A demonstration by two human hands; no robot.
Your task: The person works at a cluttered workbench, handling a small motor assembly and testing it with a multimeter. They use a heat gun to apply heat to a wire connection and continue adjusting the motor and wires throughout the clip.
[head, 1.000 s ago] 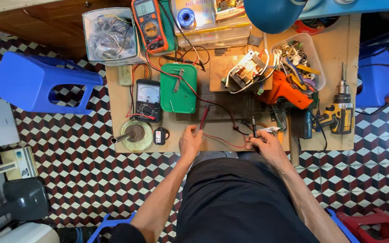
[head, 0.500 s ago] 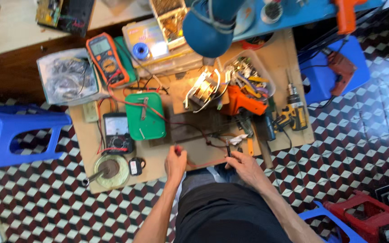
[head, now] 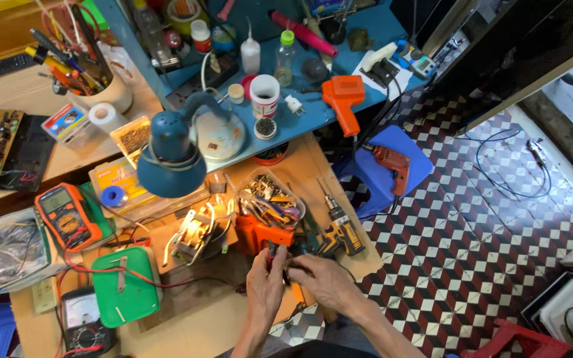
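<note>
At the workbench's (head: 220, 328) front edge, left hand (head: 264, 285) and right hand (head: 318, 282) meet — fingers pinching one small dark part (head: 278, 255) — just below an orange tool (head: 263, 233).

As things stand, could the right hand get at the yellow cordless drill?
Probably yes: the right hand sits just beside the yellow cordless drill, with nothing between them, though its fingers are busy on a small part.
</note>
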